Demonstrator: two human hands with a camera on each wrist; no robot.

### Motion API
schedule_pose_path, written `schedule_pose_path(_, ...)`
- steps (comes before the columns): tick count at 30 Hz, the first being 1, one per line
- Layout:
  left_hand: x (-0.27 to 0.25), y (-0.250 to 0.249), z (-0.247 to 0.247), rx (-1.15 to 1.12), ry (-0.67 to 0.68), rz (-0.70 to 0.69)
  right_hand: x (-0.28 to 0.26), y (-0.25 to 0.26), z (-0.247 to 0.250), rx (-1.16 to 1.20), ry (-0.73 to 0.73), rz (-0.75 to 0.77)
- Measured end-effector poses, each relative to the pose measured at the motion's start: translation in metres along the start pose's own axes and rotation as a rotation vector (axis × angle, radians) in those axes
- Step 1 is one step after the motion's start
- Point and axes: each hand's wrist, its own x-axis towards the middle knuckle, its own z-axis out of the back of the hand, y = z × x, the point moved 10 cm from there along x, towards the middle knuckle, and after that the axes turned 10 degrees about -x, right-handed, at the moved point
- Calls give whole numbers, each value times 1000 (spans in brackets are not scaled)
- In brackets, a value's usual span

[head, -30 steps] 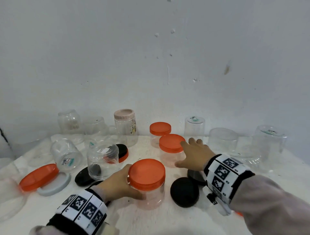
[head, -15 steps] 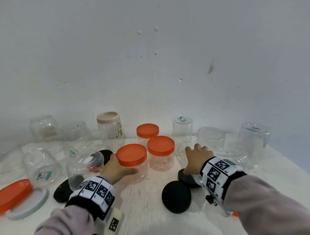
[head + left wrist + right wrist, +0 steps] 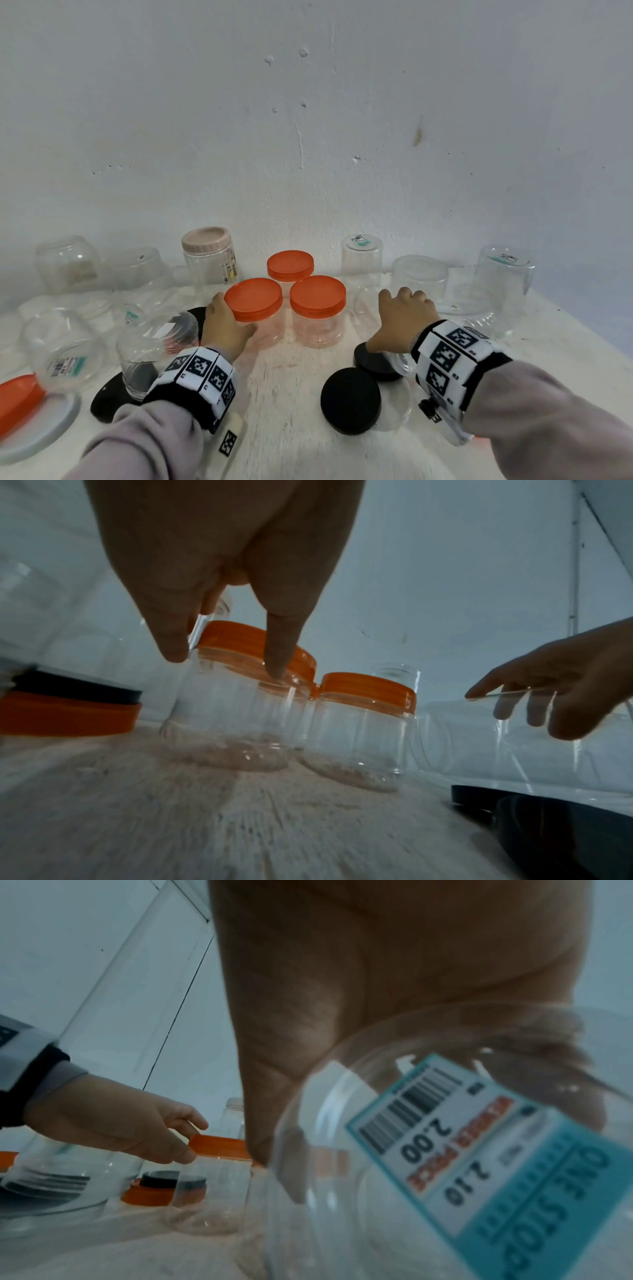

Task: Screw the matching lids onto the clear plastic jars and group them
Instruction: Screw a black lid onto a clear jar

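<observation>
Near the tabletop's (image 3: 291, 394) far edge, the left hand (image 3: 224, 325) wraps its fingers (image 3: 277, 647) round an orange-lidded jar (image 3: 255, 308) beside two others, while the right hand (image 3: 400, 318) grips a lying clear jar (image 3: 445, 1164).

Cut off by the left edge of the head view, far left of the left hand (image 3: 224, 329): flat orange plastic lid (image 3: 17, 397). Half hidden under the right hand (image 3: 400, 322): round black plastic lid (image 3: 371, 365). Blurred and cropped below that palm in the right wrist view: clear plastic jar with teal price sticker (image 3: 479, 1164).
</observation>
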Motion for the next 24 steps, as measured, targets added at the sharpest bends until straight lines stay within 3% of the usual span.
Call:
schedule_pose_path(5, -26, -36, -7, 14, -3, -231, -5, -10, 3, 203, 1, 30)
schedule_pose_path(11, -84, -72, -72, 145, 351, -436, -16, -24, 2, 571, 5, 76)
schedule_pose_path(15, -113, -65, -119, 316, 648, -308, -20, -31, -2, 777, 24, 57)
schedule_pose_path(18, -132, -55, -141, 477, 795, -233, -21, -39, -8, 954, 42, 25)
schedule_pose_path(24, -138, -50, -139, 515, 738, -227, -29, -38, -26, 1213, 181, 7)
